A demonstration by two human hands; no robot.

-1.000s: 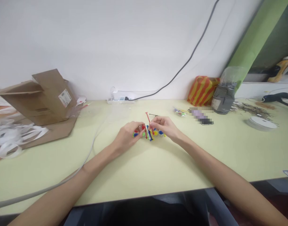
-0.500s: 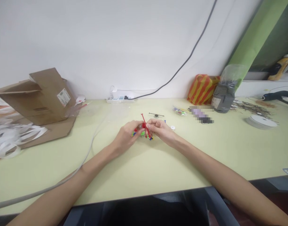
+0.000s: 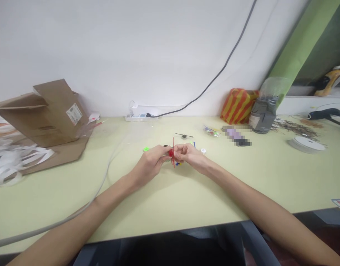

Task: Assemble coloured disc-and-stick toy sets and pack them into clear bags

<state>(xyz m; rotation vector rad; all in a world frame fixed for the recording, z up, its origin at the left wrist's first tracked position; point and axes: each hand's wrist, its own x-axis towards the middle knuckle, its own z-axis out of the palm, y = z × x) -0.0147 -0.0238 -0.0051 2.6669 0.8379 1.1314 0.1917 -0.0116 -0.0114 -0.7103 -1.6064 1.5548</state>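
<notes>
At the middle of the pale yellow table (image 3: 170, 195) my two hands meet fingertip to fingertip. My left hand (image 3: 151, 162) pinches a small red round piece (image 3: 171, 153). My right hand (image 3: 189, 155) pinches a thin red stick (image 3: 173, 146) that stands nearly upright through that piece. A few small coloured plastic pieces (image 3: 177, 163) lie under my hands, mostly hidden. A green piece (image 3: 145, 149) lies just left of my left hand. A white piece (image 3: 203, 150) and a thin black pin (image 3: 183, 135) lie beyond my right hand.
An open cardboard box (image 3: 44, 114) and white strips (image 3: 11, 162) sit at the left. A power strip (image 3: 140, 117) with a dark cable is against the wall. A striped bag (image 3: 238, 105), a grey bag (image 3: 262, 112) and a tape roll (image 3: 307, 143) are at the right. A grey cable (image 3: 100, 181) crosses the table.
The red stick has swung from a slant to nearly upright, and my hands have closed in on the red piece. A green piece now shows left of my left hand.
</notes>
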